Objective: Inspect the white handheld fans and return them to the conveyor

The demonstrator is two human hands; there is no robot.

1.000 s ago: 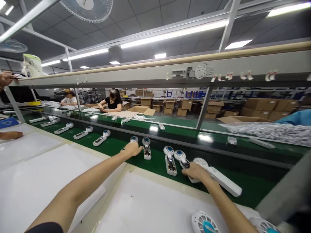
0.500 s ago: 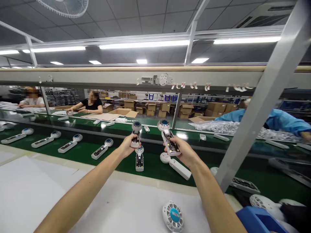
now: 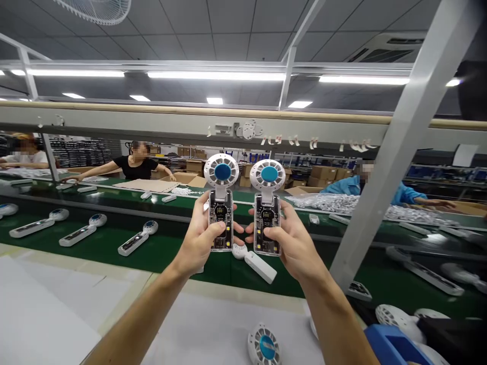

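Upright in my left hand (image 3: 194, 243) is a white handheld fan (image 3: 222, 204), its round head with a blue centre on top and a bare circuit board showing in the handle. My right hand (image 3: 299, 246) grips a second handheld fan (image 3: 268, 210) of the same kind, also upright, with its board facing me. Both thumbs press on the boards, and the fingers wrap behind the handles. A small gap separates the two fans. Below and between them, a white handheld fan (image 3: 261, 266) lies back side up on the green conveyor belt (image 3: 175, 266).
More open-handled fans (image 3: 133, 243) lie along the belt to the left. On the white work surface (image 3: 190, 319) rests a fan head (image 3: 265, 344). A slanted metal post (image 3: 384, 162) and a blue bin (image 3: 395, 344) stand at right. Several people work across the belt.
Both hands have lifted the fans and turned them upright with their boards facing me. The view has shifted slightly right. Fans on the belt have moved relative to the frame.
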